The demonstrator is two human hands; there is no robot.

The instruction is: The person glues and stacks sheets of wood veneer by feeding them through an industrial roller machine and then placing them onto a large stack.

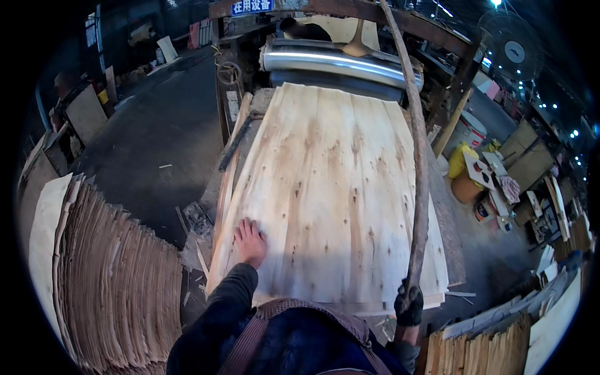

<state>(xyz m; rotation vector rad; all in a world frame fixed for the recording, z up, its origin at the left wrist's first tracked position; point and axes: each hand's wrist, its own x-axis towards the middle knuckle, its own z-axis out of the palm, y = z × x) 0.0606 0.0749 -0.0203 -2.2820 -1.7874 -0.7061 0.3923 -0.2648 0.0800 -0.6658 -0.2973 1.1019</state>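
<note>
My bare left hand (251,242) lies flat, fingers stretched out, on the left near part of a large pale wood veneer sheet (328,200). The sheet is streaked brown and dotted with dark knots. At its near right corner my right hand (409,305), in a dark glove, is wrapped round the lower end of a long wooden pole (420,169). That pole runs up along the sheet's right side and past the machine's frame. Beyond the sheet's far edge lies a shiny metal roller (340,61).
A tall stack of veneer sheets (119,275) stands at my left. More stacked wood (481,347) is at the lower right. Past the roller is another person (306,30). Buckets, including a white one (469,132), and a large fan (514,51) stand to the right.
</note>
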